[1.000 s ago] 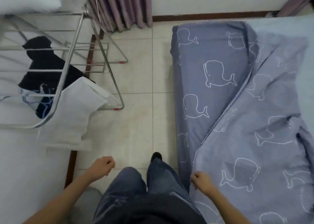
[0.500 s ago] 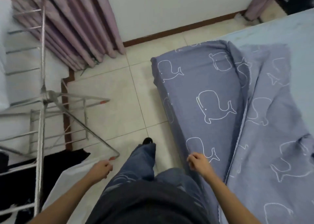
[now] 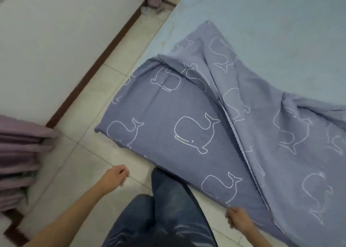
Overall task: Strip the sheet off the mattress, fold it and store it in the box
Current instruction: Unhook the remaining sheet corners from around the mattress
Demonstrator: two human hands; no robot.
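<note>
Head view, looking down along the side of a bed. The blue-grey sheet [image 3: 187,115] with white whale outlines still covers the near corner and side of the mattress [image 3: 280,31]. Further in, it is peeled back and lies in loose folds on top, leaving the pale blue mattress surface bare at the upper right. The right hand [image 3: 238,219] is low at the side of the bed, its fingers curled around the sheet's lower edge. The left hand [image 3: 116,175] hangs over the tiled floor [image 3: 84,171] well apart from the bed, fingers loosely curled and holding nothing. The person's legs in blue jeans [image 3: 168,209] stand between the two hands, close against the bed. A purple curtain [image 3: 18,153] bunches at the left, by a white wall [image 3: 56,40] with a dark skirting board [image 3: 97,59].
</note>
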